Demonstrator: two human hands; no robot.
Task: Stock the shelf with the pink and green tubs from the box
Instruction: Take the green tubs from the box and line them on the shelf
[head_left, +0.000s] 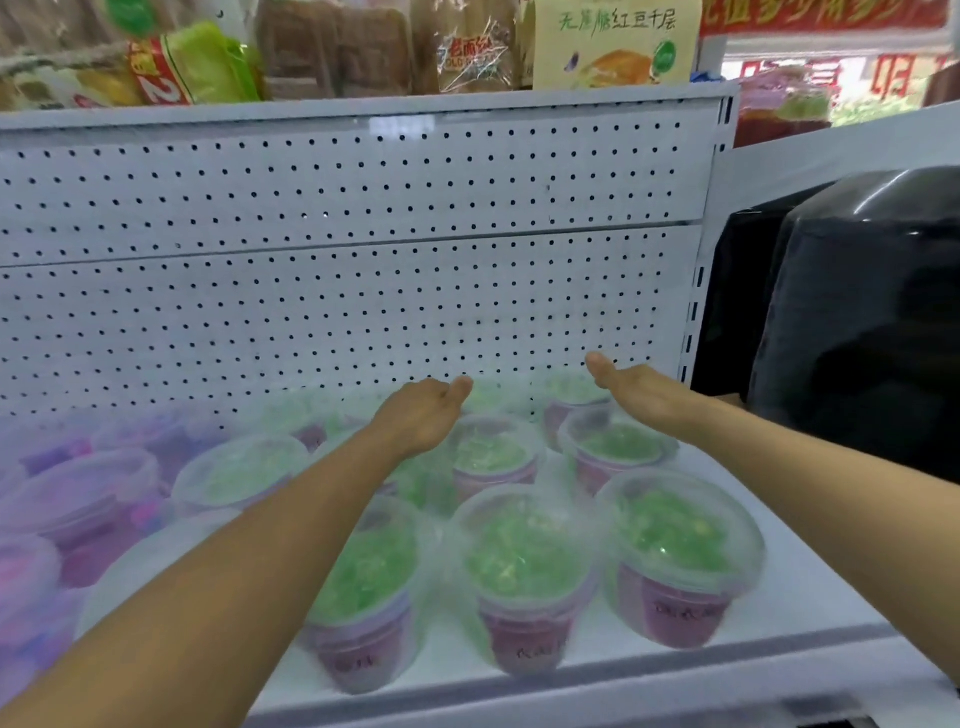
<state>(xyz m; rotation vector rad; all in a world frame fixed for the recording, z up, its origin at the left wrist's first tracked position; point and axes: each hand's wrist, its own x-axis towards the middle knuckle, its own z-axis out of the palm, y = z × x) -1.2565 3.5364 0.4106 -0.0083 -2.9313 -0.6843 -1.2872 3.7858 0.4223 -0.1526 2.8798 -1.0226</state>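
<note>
Two bare forearms reach in from the bottom corners, over the front row of tubs (524, 577) standing on the white shelf (810, 618). The tubs are round, with pink tapered walls, green contents and clear domed lids; they stand upright in close rows, rims touching or nearly so, and fill the shelf from its front lip back toward the pegboard (332, 291). The left hand (423, 415) hovers above a tub in the middle rows, fingers straight and together, palm turned inward, gripping nothing. The right hand (636, 387) hovers over the tubs at the back right, also flat with fingers extended and empty. The two hands are apart, with tubs showing between them. Bare white shelf remains along the right edge, beside the rightmost tubs, and a thin strip at the front lip. To the left lie blurred purple-lidded containers (78, 499), packed close. The pegboard is matte white metal with even rows of small holes. Beyond the shelf's right upright sits a glossy black rounded object (852, 322). Above, wrapped bread packages (363, 47) line the upper shelf.
</note>
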